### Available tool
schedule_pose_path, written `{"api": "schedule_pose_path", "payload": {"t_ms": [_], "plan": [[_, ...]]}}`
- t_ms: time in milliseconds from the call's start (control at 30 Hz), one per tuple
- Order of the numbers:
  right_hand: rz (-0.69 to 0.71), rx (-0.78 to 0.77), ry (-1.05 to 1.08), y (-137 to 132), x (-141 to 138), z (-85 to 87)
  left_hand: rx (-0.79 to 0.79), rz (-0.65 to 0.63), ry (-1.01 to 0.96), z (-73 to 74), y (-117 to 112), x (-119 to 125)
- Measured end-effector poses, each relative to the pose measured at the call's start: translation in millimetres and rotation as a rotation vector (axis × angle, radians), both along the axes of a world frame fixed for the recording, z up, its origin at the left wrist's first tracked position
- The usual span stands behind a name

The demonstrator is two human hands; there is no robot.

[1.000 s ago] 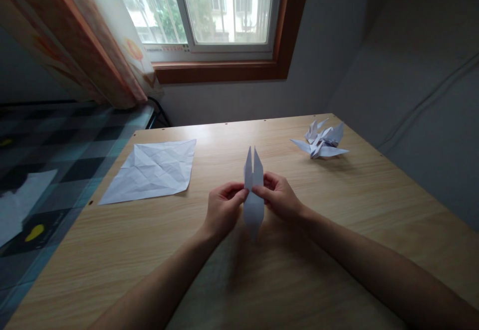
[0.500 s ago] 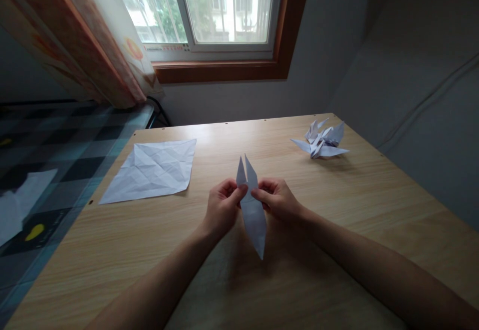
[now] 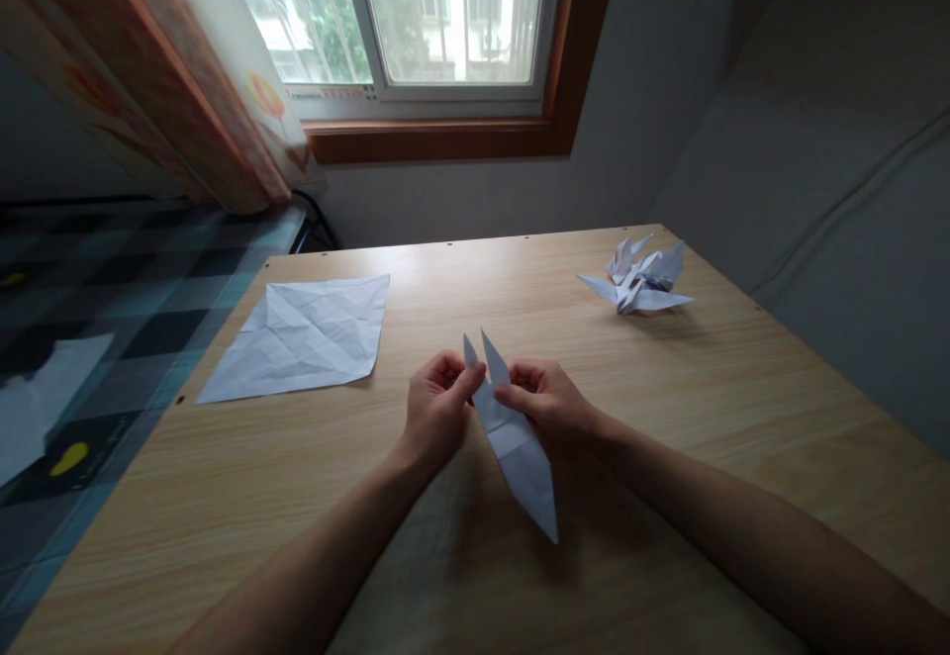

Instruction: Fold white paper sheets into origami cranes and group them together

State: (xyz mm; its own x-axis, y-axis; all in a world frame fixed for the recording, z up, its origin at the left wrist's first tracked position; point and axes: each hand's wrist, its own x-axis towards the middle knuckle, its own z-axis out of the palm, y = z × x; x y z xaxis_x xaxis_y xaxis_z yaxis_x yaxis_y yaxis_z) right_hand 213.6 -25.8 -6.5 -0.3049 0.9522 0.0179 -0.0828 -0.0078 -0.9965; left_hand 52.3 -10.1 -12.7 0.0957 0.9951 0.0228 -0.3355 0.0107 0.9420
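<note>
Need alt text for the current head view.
Left hand and right hand pinch a folded white paper over a wooden table; a creased sheet lies at left, folded paper figures at far right, a window beyond.

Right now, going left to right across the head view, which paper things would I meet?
White paper at the left edge, creased white sheet, folded paper held between the left hand and right hand, cluster of pointed paper shapes.
</note>
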Motion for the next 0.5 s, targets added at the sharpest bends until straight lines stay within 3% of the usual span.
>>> {"api": "schedule_pose_path", "payload": {"t_ms": [300, 500], "plan": [[-0.048, 0.010, 0.002, -1.3, -3.2, -1.1, 0.054, 0.062, 0.080, -0.2, -2.6, 2.1], [0.025, 0.022, -0.117, -6.0, -6.1, 5.0, 0.001, 0.076, 0.024, 5.2, -1.9, 3.7]]}}
